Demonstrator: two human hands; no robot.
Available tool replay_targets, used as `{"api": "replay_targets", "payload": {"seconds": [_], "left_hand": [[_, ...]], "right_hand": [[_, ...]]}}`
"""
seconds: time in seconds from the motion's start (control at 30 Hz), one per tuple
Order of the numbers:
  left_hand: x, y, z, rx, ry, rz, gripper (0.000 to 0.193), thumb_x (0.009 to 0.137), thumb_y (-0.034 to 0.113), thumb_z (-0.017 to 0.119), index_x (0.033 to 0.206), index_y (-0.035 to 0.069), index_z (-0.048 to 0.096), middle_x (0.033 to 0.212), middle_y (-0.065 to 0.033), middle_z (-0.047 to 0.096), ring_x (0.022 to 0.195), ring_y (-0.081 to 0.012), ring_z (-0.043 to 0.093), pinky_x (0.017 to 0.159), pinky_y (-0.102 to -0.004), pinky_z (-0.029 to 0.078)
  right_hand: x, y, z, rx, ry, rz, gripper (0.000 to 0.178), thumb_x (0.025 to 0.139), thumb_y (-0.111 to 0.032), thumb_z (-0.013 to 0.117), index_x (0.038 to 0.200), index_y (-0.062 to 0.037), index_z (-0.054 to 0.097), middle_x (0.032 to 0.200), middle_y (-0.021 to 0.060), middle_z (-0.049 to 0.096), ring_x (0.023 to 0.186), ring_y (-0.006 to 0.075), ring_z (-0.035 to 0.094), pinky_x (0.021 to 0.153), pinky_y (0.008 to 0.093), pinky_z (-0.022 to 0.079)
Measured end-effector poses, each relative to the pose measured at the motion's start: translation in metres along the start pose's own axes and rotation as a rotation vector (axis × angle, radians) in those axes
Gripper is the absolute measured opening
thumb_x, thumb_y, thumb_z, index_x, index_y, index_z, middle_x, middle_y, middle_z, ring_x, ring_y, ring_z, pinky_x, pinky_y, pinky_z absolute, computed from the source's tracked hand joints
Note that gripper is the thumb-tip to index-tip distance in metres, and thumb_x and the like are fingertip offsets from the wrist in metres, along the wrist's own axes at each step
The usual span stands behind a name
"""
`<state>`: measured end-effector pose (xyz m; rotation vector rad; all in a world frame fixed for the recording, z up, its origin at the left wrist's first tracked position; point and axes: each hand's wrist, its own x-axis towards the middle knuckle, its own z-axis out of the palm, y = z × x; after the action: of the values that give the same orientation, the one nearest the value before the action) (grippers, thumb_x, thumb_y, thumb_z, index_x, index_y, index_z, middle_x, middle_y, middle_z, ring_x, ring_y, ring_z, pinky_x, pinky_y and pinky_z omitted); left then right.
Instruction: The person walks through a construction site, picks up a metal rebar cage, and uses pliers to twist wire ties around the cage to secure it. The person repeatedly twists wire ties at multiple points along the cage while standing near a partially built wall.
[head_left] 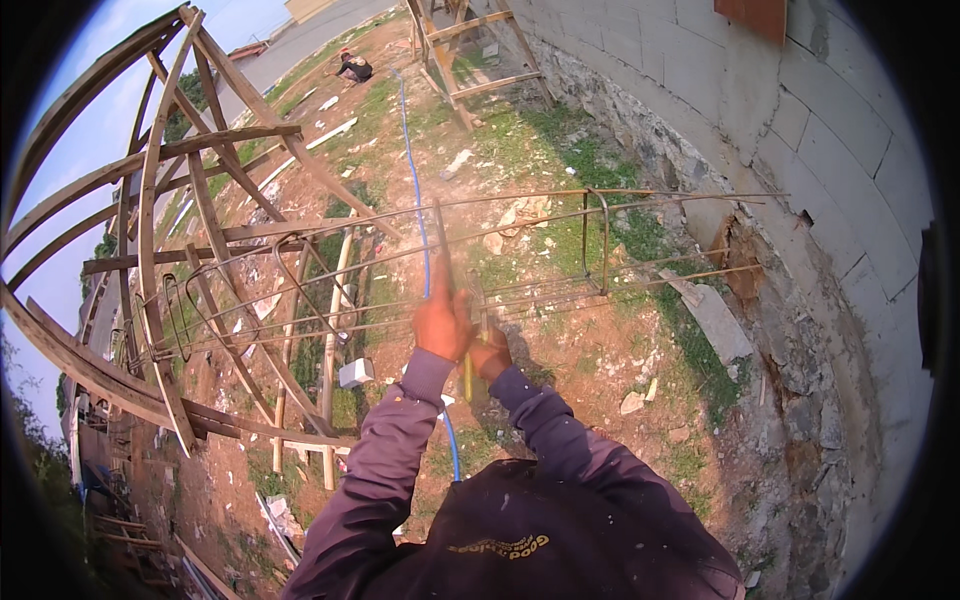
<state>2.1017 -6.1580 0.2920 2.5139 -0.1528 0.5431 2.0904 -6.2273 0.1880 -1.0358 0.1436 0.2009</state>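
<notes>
A long rebar cage, made of thin rusty bars with bent stirrups, stretches across in front of me at hand height. My left hand is closed at the near side of its middle. A narrow dark piece rises blurred from that hand across the upper bars; whether it is a stirrup or a loose bar I cannot tell. Close beside it on the right, my right hand is closed around a yellow-handled tool. Motion smears the tool's head, so its kind is unclear.
Wooden framing stands at the left, under the cage's left end. A rough block wall runs along the right. A blue hose crosses the rubble-strewn ground. Far off are a wooden trestle and a crouching person.
</notes>
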Motion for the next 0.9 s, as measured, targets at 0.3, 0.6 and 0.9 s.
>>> {"api": "replay_targets", "payload": {"seconds": [0.3, 0.6, 0.9], "left_hand": [[-0.023, -0.016, -0.031, -0.101, 0.133, 0.124, 0.05, 0.089, 0.021, 0.068, 0.135, 0.007, 0.054, 0.087, -0.0229, 0.067, 0.075, -0.0417, 0.065, 0.064, -0.048, 0.05], [-0.05, -0.103, -0.156, 0.069, 0.602, -0.041, 0.039, 0.086, 0.016, 0.072, 0.119, 0.0, 0.061, 0.082, -0.0102, 0.066, 0.053, -0.0147, 0.051, 0.052, -0.0292, 0.042], [-0.048, -0.115, -0.16, -0.055, 0.335, -0.117, 0.038, 0.087, 0.018, 0.067, 0.121, 0.003, 0.059, 0.097, -0.0193, 0.069, 0.085, -0.0404, 0.066, 0.074, -0.0464, 0.051]], "right_hand": [[-0.03, 0.02, -0.035, 0.15, -0.113, 0.122, 0.027, 0.092, -0.02, 0.068, 0.104, -0.0073, 0.047, 0.073, 0.0073, 0.062, 0.054, 0.0184, 0.064, 0.036, 0.0257, 0.042], [-0.124, 0.052, -0.066, -0.31, -0.32, 0.209, 0.032, 0.089, -0.01, 0.066, 0.113, -0.0044, 0.046, 0.078, 0.0101, 0.064, 0.06, 0.0194, 0.067, 0.042, 0.03, 0.049], [-0.094, 0.041, 0.046, -0.29, -0.572, 0.081, 0.031, 0.093, -0.01, 0.065, 0.117, -0.0018, 0.047, 0.077, 0.0081, 0.061, 0.059, 0.0163, 0.062, 0.05, 0.0304, 0.05]]}}
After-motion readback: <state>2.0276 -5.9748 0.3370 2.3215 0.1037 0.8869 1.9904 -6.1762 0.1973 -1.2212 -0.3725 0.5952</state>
